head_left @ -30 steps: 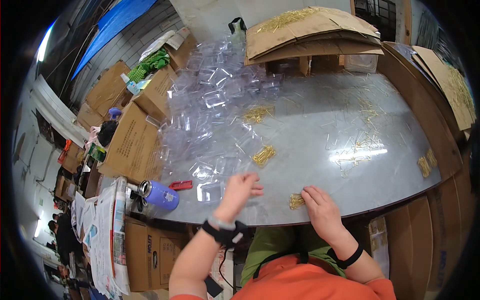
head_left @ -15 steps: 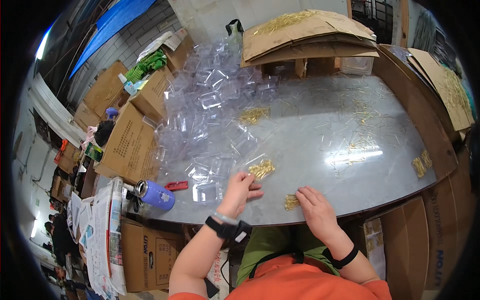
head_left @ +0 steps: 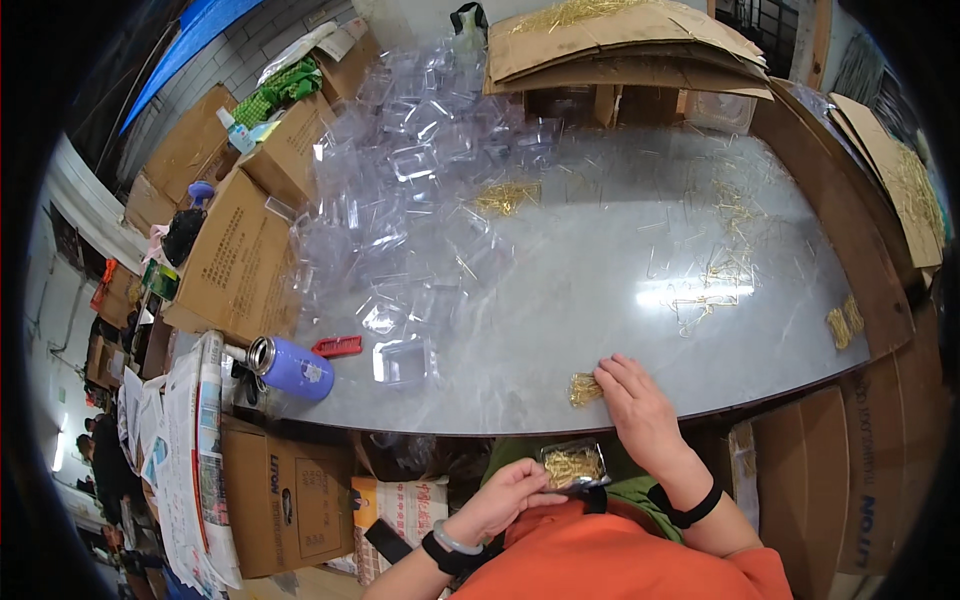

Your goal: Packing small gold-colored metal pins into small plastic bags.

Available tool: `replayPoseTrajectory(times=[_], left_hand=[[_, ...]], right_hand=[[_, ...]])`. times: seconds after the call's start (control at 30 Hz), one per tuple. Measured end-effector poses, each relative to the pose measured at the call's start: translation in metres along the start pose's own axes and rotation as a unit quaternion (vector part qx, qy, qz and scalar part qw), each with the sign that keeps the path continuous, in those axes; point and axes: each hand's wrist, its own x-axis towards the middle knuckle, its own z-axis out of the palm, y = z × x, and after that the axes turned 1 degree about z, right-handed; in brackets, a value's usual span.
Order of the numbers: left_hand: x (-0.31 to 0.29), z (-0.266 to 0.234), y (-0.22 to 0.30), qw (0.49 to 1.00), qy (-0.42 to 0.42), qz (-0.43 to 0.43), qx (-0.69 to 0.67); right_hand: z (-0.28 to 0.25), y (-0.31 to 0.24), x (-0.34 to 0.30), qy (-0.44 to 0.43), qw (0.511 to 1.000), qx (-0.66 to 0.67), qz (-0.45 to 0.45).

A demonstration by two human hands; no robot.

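My left hand (head_left: 505, 496) is closed on the edge of a small clear plastic box (head_left: 603, 463), held over my lap just below the table's front edge. A heap of gold-coloured wire pieces (head_left: 571, 465) fills it. On the table near that edge, my right hand (head_left: 640, 412) lies with its fingers stretched out, the fingertips against a small bundle of gold wire pieces (head_left: 583, 389). Part of the bundle's right side is hidden by those fingers.
Many clear plastic boxes (head_left: 400, 200) are heaped at the table's left. Loose bent wires (head_left: 715, 275) lie scattered on the right, with another pile (head_left: 507, 197) near the middle. A purple bottle (head_left: 300, 369) and a red tool (head_left: 337, 346) lie front left. Cardboard (head_left: 830, 220) edges the right side.
My left hand has moved from the table toward my lap, taking the wire-filled box with it. My right hand stays beside the bundle. The view has shifted a little.
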Motion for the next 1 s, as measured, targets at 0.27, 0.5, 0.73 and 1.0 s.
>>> replayPoseTrajectory(times=[0.27, 0.5, 0.73, 1.0], left_hand=[[0.022, 0.007, -0.004, 0.995, 0.006, 0.063, -0.072], [0.011, 0.013, -0.004, 0.994, -0.003, 0.085, -0.075], [-0.019, 0.018, -0.001, 0.997, 0.018, 0.064, -0.027], [0.017, 0.029, 0.061, 0.982, -0.024, 0.175, 0.066]], right_hand=[[-0.009, -0.035, -0.033, -0.028, 0.999, 0.026, -0.037], [-0.006, -0.043, -0.055, -0.02, 0.998, 0.024, -0.055], [-0.012, -0.052, -0.062, -0.037, 0.982, 0.18, -0.048], [-0.022, -0.04, -0.006, 0.062, 0.985, 0.132, -0.097]])
